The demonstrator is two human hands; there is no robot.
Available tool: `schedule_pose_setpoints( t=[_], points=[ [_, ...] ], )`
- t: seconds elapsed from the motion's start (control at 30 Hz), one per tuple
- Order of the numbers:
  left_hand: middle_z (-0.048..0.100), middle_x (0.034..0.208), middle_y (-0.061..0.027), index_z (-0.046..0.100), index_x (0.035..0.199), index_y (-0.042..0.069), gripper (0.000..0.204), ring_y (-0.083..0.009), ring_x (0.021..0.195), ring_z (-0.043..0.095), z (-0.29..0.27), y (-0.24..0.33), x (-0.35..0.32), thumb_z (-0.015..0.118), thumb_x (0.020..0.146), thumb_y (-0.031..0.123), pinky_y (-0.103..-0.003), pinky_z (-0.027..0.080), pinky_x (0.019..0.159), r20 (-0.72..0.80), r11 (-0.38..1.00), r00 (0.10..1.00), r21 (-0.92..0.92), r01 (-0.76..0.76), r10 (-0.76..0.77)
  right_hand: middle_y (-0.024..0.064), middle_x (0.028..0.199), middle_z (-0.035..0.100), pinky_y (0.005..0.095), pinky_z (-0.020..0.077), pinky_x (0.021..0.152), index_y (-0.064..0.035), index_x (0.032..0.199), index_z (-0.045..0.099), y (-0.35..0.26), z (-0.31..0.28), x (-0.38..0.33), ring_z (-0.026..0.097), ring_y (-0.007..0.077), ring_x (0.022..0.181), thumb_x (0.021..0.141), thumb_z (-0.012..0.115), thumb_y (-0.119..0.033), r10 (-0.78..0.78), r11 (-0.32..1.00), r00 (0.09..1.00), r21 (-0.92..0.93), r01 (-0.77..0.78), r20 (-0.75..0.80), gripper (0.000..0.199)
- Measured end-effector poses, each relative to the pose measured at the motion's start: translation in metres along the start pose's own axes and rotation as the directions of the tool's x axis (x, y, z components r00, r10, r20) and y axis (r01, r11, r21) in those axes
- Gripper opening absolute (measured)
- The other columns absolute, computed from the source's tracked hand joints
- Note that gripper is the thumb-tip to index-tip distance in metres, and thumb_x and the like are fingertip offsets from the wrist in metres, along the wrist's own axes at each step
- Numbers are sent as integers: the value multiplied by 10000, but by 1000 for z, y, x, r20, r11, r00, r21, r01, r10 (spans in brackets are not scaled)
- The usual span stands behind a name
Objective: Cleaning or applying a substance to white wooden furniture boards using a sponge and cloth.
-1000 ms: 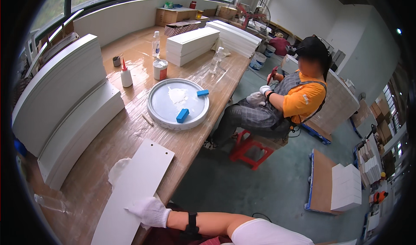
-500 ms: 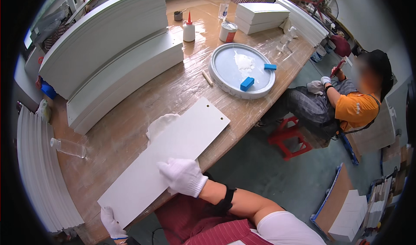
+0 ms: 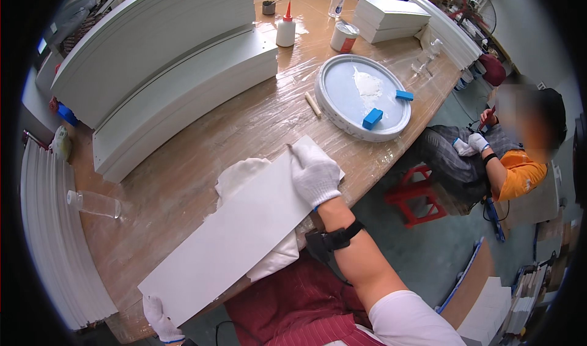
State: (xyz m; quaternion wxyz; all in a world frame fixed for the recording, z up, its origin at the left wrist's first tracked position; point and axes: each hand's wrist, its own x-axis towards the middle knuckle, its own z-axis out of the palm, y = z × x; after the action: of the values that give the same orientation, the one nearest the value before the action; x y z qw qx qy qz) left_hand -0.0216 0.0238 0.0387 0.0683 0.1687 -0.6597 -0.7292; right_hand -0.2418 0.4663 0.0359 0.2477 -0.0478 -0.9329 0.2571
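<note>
Workshop, we judge. Long worktable (image 3: 183, 178) under clear film (wrinkled, shiny) across middle; white boards (image 3: 183, 95) stacked upper left; red-tipped squeeze bottle (image 3: 285, 33) and tub (image 3: 345, 37) top centre. At right we see gloved co-worker (image 3: 520, 170) on red stool (image 3: 408, 194).

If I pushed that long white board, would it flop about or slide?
Probably not flop: the white board looks flat, with straight long edges, so it seems stiff. It might slide or rock a little, because a rumpled white cloth lies under it.
</note>
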Motion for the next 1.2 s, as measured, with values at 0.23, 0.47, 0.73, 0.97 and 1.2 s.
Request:
schedule_pose_setpoints(
  t=[0.23, 0.47, 0.73, 0.97, 1.2],
  points=[
    [597, 1274, -131, 472, 1375, -69, 473, -200, 1135, 592, -4, -7, 7, 551, 1036, 250, -340, 459, 1006, -64, 998, 998, 58, -18, 21, 168, 887, 704, 384, 562, 732, -54, 1002, 732, 12, -28, -4, 699, 330, 812, 853, 661, -101, 28, 994, 991, 109, -14, -127, 172],
    [595, 1292, -130, 474, 1390, -36, 486, -221, 1158, 597, -7, -11, 1, 538, 1039, 294, -358, 477, 1005, -99, 986, 993, 160, -52, 69, 130, 834, 689, 402, 548, 672, -117, 1034, 714, -50, 12, -20, 690, 322, 761, 864, 655, -152, -59, 998, 995, 41, 57, 74, 183],
    [591, 1282, -132, 466, 1386, -51, 505, -212, 1154, 582, 4, -9, -1, 558, 1032, 297, -357, 454, 1008, -82, 997, 994, 26, -70, 71, 170, 902, 711, 436, 556, 741, -67, 960, 707, 43, -14, -10, 698, 355, 824, 879, 637, -155, 272, 956, 948, -64, -286, -164, 138],
    [587, 1297, -136, 460, 1394, -48, 491, -214, 1162, 585, -3, -13, -3, 560, 1032, 267, -364, 452, 1022, -82, 996, 993, 34, -88, 90, 169, 931, 716, 442, 558, 766, -66, 987, 699, 35, -22, -15, 699, 353, 869, 877, 639, -165, 352, 931, 905, -8, -364, -238, 160],
    [594, 1289, -126, 479, 1385, -42, 481, -201, 1158, 586, -12, -18, -5, 561, 1033, 275, -353, 456, 1011, -87, 995, 993, 67, -74, 79, 163, 899, 713, 467, 550, 731, -79, 954, 648, 32, -19, -13, 695, 360, 826, 898, 607, -184, 361, 915, 918, -128, -383, -166, 126]
  ],
)
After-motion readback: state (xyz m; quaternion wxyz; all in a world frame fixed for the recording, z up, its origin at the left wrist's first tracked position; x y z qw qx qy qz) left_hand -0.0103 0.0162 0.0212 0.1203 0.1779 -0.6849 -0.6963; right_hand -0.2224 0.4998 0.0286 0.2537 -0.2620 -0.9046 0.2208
